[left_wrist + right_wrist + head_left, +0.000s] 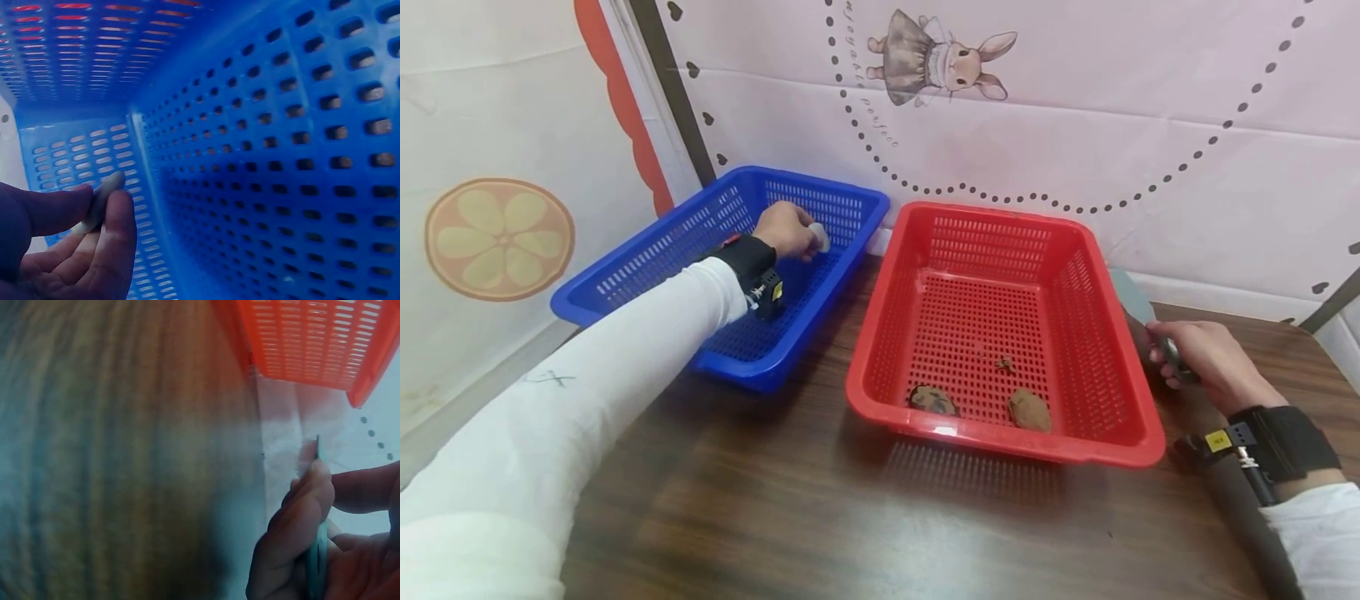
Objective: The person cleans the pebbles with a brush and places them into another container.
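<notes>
In the head view, my left hand (786,229) is inside the blue basket (868,204). Thumb and fingers pinch a pale grey, flat rounded piece (821,237); the left wrist view shows the piece (100,203) between thumb and forefinger, above the basket floor. My right hand (1206,358), to the right of the red basket (1138,454), grips the handle of a grey-green, flat-bladed tool (1131,296) like a spatula. The right wrist view shows this tool (317,562) edge-on, its blade mostly hidden.
Inside the red basket lie a dark-patterned brown round piece (932,400), a plain brown piece (1030,410) and a small brown bit (1004,364) near its front. Both baskets stand on a dark wooden table (850,533). A printed pink cloth (1075,108) hangs behind them.
</notes>
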{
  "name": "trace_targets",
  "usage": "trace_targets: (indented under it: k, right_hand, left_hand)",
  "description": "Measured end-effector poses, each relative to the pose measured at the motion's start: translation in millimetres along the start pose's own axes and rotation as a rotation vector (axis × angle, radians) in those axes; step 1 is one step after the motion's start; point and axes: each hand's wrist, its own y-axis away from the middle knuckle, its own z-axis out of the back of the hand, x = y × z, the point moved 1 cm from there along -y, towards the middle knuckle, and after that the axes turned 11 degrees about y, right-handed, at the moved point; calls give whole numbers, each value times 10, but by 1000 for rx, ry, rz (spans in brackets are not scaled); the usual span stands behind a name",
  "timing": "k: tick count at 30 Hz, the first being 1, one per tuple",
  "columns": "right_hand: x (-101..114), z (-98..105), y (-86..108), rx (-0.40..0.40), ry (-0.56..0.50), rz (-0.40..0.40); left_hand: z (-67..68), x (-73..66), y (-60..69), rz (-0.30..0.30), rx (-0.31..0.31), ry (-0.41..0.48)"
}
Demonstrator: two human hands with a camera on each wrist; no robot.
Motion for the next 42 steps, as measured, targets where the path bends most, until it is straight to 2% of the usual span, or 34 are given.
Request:
trace_targets:
  k: [7,14,19,25,33,42]
  right_hand:
    - [-106,-47,-23,20,50,-15]
    - [-148,-36,-17,28,-1,-19]
    - [-156,-31,-5,11,41,-23]
    - [-152,-52,0,-21,130,5]
    - [-137,-107,-24,-92,277,83]
    - [-145,-65,-66,-117,442,119]
  left_hand:
    - [-75,72,-29,45,135,-98]
    - [-67,75,-17,0,119,-291]
    - [-88,58,-28,-3,88,-359]
    - [-86,50,-12,8,108,-340]
    - [-36,66,18,10,125,-293]
    - [-35,49,25,0,159,-302]
